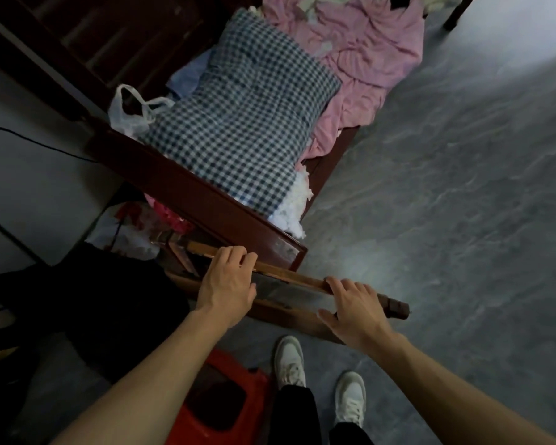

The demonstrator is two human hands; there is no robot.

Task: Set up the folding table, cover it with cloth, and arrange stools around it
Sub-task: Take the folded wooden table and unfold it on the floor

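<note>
The folded wooden table (289,284) stands on edge against the end of a dark wooden bed, its brown frame and a leg end (397,308) pointing right. My left hand (228,277) grips the table's upper rail, fingers curled over it. My right hand (355,308) grips the same frame further right, near the leg end. A red plastic stool (220,403) sits on the floor below my left arm. A blue-and-white checked cloth (244,114) lies on the bed.
The dark wooden bed (199,194) carries pink bedding (366,56) and a white plastic bag (130,114). Red and white bags (132,229) sit in the gap left of the table. A black bundle (109,300) lies at left. Grey floor (446,203) spreads right.
</note>
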